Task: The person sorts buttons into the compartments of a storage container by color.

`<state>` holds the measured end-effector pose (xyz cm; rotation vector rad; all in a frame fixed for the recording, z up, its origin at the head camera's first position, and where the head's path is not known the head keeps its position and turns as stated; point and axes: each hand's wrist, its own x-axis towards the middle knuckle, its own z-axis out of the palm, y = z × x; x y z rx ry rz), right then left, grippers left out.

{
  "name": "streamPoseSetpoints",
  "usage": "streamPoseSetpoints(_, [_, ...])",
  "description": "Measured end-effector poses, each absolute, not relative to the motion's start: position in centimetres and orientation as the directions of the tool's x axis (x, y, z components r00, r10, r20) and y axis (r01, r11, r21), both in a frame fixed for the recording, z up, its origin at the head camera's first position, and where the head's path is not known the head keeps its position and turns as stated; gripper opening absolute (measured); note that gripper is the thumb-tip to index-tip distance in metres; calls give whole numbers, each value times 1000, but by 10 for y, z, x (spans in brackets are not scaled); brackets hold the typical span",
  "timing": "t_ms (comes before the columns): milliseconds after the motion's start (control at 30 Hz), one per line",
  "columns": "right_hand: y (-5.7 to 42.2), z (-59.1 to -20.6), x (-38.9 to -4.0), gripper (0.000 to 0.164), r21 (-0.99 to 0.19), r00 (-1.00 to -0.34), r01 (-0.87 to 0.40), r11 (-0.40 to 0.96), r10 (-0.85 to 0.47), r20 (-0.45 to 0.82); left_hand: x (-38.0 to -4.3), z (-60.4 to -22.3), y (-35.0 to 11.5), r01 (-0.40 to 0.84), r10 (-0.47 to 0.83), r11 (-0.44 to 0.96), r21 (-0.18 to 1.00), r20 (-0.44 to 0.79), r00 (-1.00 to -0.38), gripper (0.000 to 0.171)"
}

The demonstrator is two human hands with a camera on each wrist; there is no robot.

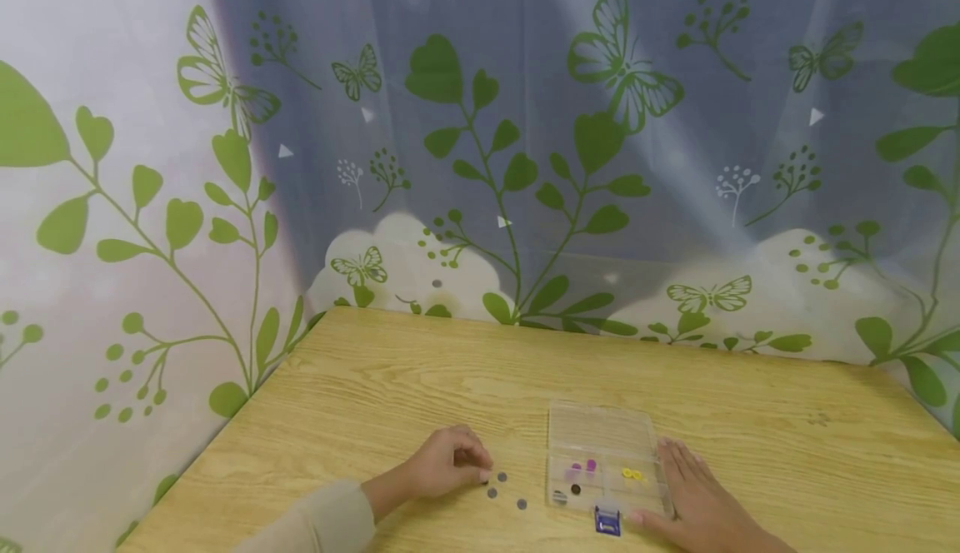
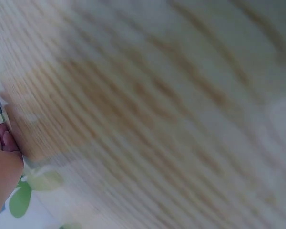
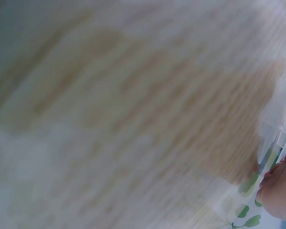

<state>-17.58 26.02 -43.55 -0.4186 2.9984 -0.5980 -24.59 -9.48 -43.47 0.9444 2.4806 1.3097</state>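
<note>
In the head view my left hand [image 1: 452, 463] is low over the table, its thumb and index finger pinching a small dark disc [image 1: 485, 480]. Several dark grey discs [image 1: 522, 504] lie on the wood just right of those fingertips. A clear plastic compartment box [image 1: 555, 453] stands open beside them, with purple pieces [image 1: 591, 465], yellow pieces [image 1: 632, 475] and dark discs [image 1: 575, 490] in separate compartments. My right hand [image 1: 701, 495] rests along the box's right side, fingers straight, thumb near its front corner. The right wrist view catches this hand [image 3: 279, 188] at its edge.
A blue tab [image 1: 607, 521] sits at the box's front edge. The wood-grain table [image 1: 420, 370] reaches back to a curtain [image 1: 525, 161] printed with green leaves and butterflies. Faint small marks [image 1: 818, 419] show on the table at the far right.
</note>
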Motion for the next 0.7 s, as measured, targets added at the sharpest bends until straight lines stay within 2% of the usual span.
streamPoseSetpoints(700, [261, -438, -177, 99, -360, -962, -257, 897, -271, 11, -242, -429, -95, 445, 628, 410, 797, 107, -771, 8])
